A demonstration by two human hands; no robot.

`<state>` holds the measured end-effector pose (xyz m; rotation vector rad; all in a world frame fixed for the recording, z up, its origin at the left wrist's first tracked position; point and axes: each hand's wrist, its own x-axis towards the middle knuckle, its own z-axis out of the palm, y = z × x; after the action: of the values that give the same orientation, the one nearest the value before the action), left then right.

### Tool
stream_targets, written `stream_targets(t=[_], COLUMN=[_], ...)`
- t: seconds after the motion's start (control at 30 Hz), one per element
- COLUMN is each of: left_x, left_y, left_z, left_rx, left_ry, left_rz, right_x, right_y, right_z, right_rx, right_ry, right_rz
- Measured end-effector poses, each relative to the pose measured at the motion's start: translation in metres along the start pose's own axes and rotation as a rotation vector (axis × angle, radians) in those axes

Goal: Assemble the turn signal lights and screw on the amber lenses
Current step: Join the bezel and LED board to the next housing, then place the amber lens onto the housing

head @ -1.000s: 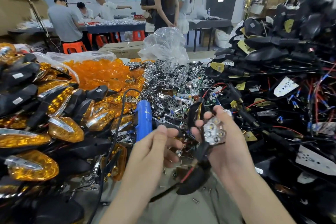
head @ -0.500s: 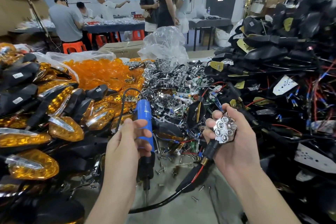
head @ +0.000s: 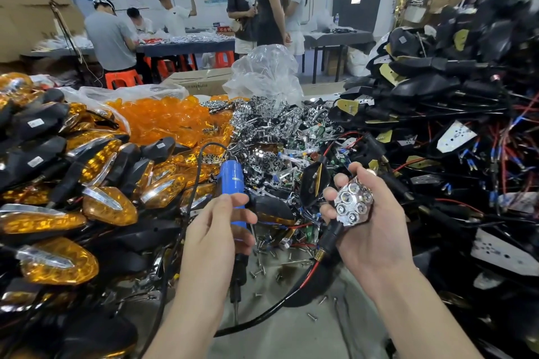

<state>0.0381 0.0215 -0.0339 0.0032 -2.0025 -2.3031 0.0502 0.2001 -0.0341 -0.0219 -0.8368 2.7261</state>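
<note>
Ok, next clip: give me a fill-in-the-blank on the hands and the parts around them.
1. The left hand grips a ____ screwdriver.
2. Its tip points ____.
3. The light in the right hand has no amber ____ on it.
4. The finished lights are piled on the person's ____ side.

Missing words: blue; down; lens; left.

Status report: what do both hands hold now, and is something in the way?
Left hand grips blue screwdriver, tip down. Right hand holds chrome reflector unit, uncovered. Nothing between them.
</note>
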Motion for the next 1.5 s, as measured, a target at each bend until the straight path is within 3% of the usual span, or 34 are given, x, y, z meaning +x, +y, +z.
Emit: stream_targets(t=[0.2, 0.43, 0.63, 0.73, 0.87, 1.0, 1.1, 1.2, 1.27, 1.5], left_x=[0.029, 0.145, 0.216, 0.234, 0.244, 0.233, 0.206, 0.145, 0.099, 0.021], left_y=[0.032, 0.066, 0.045, 0.029, 0.019, 0.037, 0.066, 0.074, 0.061, 0.02], left_z=[-0.005, -0.011, -0.007, 0.001, 0.011, 0.018, 0.025, 0.026, 0.022, 0.023], left_rx=[0.23, 0.61, 1.139, 1.17, 1.16, 1.05, 0.616, -0.081, -0.334, -0.514], left_ry=[0.008, 0.136, -0.082, -0.189, -0.158, 0.019, 0.198, 0.018, -0.126, -0.135], left_rz=[0.11, 0.198, 0.142, 0.074, 0.059, 0.202, 0.269, 0.1, 0.008, -0.103], right_x=[0.009, 0.043, 0.046, 0.048, 0.05, 0.051, 0.052, 0.051, 0.047, 0.008], right_y=[0.002, 0.003, 0.001, 0.001, 0.003, 0.005, 0.007, 0.009, 0.011, 0.018], right_z=[0.009, 0.025, 0.01, 0.009, 0.008, 0.005, 0.003, 0.008, 0.012, 0.023], right_rx=[0.002, 0.013, -0.027, -0.02, -0.032, -0.049, -0.066, -0.159, -0.249, -0.362], right_ry=[-0.081, -0.079, -0.069, -0.073, -0.059, -0.049, -0.037, 0.015, 0.032, -0.085], right_rz=[0.054, 0.085, 0.105, 0.112, 0.119, 0.13, 0.133, 0.127, 0.106, 0.094])
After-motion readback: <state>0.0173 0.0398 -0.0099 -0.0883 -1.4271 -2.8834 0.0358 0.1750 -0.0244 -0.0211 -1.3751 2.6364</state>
